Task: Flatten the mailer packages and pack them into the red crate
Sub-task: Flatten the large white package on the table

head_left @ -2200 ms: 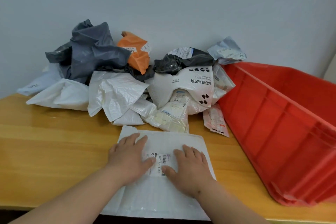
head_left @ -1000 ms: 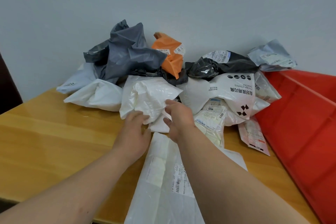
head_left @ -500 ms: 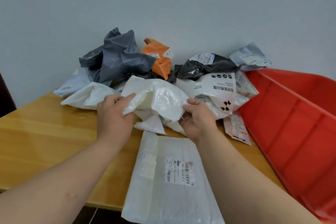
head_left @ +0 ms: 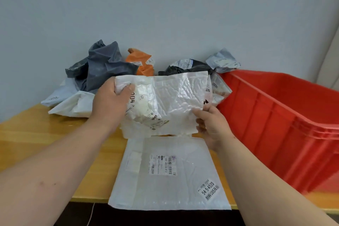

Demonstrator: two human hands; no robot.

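Note:
I hold a crumpled white mailer (head_left: 170,101) up in the air above the table, spread between both hands. My left hand (head_left: 110,104) grips its upper left corner. My right hand (head_left: 211,124) pinches its lower right edge. Below it a flattened white mailer (head_left: 168,176) with shipping labels lies on the wooden table (head_left: 36,137), overhanging the front edge. The red crate (head_left: 286,115) stands tilted at the right.
A pile of crumpled mailers sits against the wall behind: a grey one (head_left: 104,66), an orange one (head_left: 141,62), a black one (head_left: 185,66), a pale grey one (head_left: 223,60) and a white one (head_left: 73,104) at the left.
My hands left the flattened mailer, reached into the pile, took the crumpled white mailer and lifted it, pulling it wider apart.

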